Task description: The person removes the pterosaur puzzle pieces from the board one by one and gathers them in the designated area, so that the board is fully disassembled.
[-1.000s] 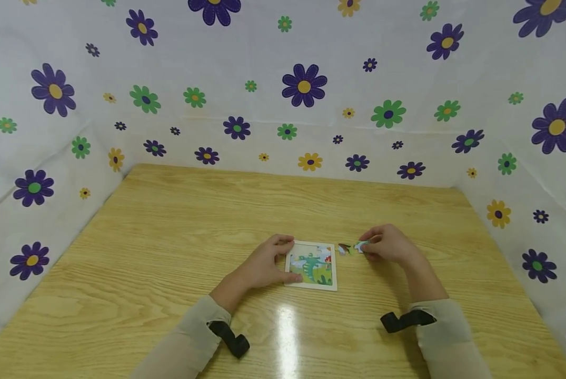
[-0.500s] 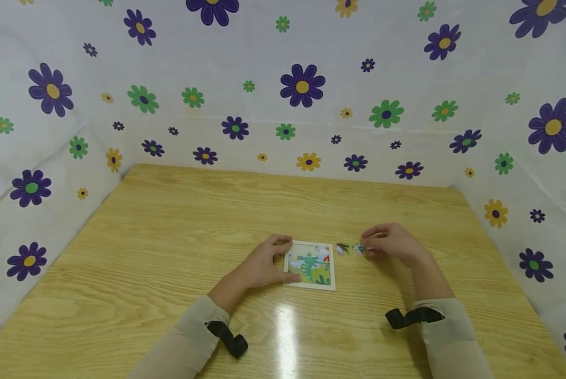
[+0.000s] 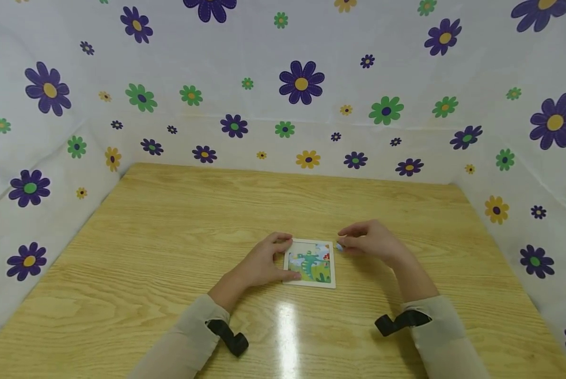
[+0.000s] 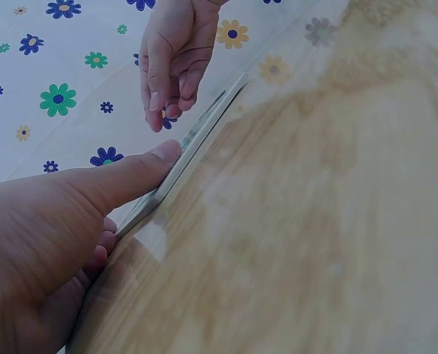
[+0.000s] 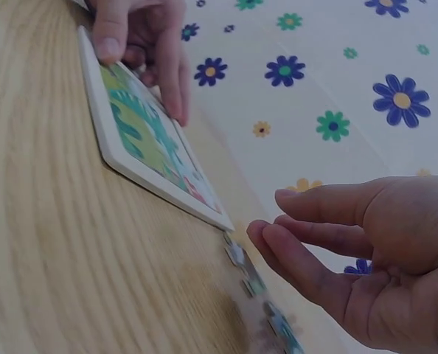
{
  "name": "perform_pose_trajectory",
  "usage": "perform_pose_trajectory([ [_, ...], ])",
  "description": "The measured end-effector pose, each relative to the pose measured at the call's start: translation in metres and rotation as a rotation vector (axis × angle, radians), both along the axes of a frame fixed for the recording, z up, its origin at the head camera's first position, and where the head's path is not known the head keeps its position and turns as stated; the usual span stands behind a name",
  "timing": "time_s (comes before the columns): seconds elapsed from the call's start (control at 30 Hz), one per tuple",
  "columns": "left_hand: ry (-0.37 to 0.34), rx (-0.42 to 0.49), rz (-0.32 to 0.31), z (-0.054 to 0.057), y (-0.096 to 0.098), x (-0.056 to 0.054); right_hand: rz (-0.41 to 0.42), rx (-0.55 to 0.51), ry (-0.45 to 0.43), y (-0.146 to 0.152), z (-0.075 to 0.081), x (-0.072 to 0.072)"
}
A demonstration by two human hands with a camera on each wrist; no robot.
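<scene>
A square jigsaw puzzle (image 3: 311,266) with a pale frame and a green dinosaur picture lies flat on the table. My left hand (image 3: 262,265) grips its left side, the thumb on the near left corner and the fingers at the far left corner. Just right of the frame, my right hand (image 3: 376,244) hovers over loose puzzle pieces (image 5: 241,262). Thumb and fingers stand apart in the right wrist view, nothing between them. A second loose piece (image 5: 282,328) lies lower in that view. In the head view, the right hand hides most of these pieces.
The wood-grain table (image 3: 207,210) reaches back to a white cloth wall (image 3: 254,47) printed with flowers, which also closes off both sides. Black straps (image 3: 403,322) hang from the sleeves. A bright glare (image 3: 287,337) lies on the near tabletop.
My right hand has let go of the right-hand loose piece and moved left, over the piece beside the frame. The left hand and the puzzle stay put.
</scene>
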State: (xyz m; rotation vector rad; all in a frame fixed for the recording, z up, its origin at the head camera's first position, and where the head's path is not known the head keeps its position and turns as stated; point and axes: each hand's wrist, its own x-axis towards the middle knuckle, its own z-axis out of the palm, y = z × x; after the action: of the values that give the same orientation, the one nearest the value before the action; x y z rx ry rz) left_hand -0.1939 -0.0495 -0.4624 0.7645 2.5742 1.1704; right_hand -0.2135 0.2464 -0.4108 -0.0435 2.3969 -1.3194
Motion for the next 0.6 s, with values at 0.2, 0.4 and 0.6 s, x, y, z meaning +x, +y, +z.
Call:
perform_pose_trajectory([
  [0.2, 0.001, -0.005, 0.000, 0.000, 0.000, 0.000, 0.073, 0.059, 0.063, -0.018, -0.003, 0.004],
  [0.4, -0.001, -0.018, 0.003, -0.003, 0.001, -0.002, 0.121, 0.085, 0.082, -0.033, -0.005, 0.009],
  [0.6, -0.003, -0.013, -0.001, 0.000, 0.000, -0.001, 0.165, 0.091, 0.123, -0.046, -0.009, 0.013],
])
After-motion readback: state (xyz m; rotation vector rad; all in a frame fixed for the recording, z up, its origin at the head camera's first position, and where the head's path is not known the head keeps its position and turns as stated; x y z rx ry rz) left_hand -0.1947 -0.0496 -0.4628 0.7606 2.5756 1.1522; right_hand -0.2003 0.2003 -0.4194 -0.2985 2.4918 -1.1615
